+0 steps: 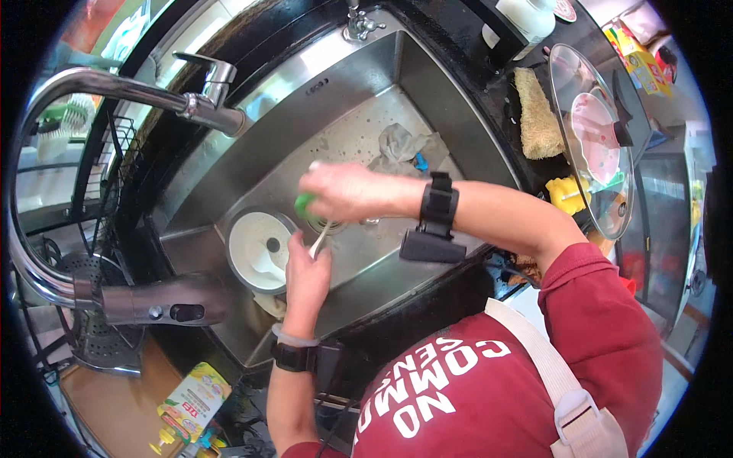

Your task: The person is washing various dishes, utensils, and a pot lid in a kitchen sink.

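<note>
left hand [307, 271] clamps fingers on a utensil [321, 238] just right of the bowl [246, 238], likely light, stiff, slippery, best held by one end; right hand [340, 191], blurred, wraps fingers round green scrubber [303, 204].

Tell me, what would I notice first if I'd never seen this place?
Probably the big shiny faucet, curving round the left. Then, over the metal sink, the right hand with a green thing and the left hand holding a thin pale thing. A red shirt stands out lower right.
</note>
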Demonstrator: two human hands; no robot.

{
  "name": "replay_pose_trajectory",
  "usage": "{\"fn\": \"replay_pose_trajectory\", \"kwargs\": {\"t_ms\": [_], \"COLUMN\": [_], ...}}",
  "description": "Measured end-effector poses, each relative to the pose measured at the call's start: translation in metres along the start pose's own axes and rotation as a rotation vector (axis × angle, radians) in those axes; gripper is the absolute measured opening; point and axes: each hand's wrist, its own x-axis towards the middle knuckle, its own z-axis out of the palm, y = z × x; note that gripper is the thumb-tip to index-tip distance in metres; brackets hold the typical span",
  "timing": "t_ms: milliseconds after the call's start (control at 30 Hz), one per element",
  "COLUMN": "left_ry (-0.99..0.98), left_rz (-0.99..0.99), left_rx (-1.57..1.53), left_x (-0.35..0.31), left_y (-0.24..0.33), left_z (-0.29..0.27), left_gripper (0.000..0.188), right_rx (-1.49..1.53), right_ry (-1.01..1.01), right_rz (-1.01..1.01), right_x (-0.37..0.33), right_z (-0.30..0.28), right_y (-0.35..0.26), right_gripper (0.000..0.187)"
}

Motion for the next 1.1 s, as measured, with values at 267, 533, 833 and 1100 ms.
{"fn": "replay_pose_trajectory", "kwargs": {"t_ms": [267,533,833,1100], "left_ry": [0.113,0.275,-0.046,-0.183], "left_rz": [0.166,0.058,0.108,0.16], "left_rx": [0.301,0.365,0.1,-0.507], "left_x": [0.008,0.051,0.045,0.07], "left_y": [-0.046,-0.119,-0.049,-0.015], "left_z": [-0.033,-0.043,0.0,0.079], "left_gripper": [0.021,0.026,0.042,0.028], "right_rx": [-0.451,-0.788,-0.655,-0.423], "right_ry": [-0.405,-0.535,-0.41,0.185], "right_rz": [0.157,-0.264,-0.111,-0.256], "right_x": [-0.008,-0.02,0.002,0.0], "right_z": [0.033,0.124,0.041,-0.017], "right_y": [0.069,0.108,0.088,0.068], "right_gripper": [0.026,0.011,0.01,0.015]}}
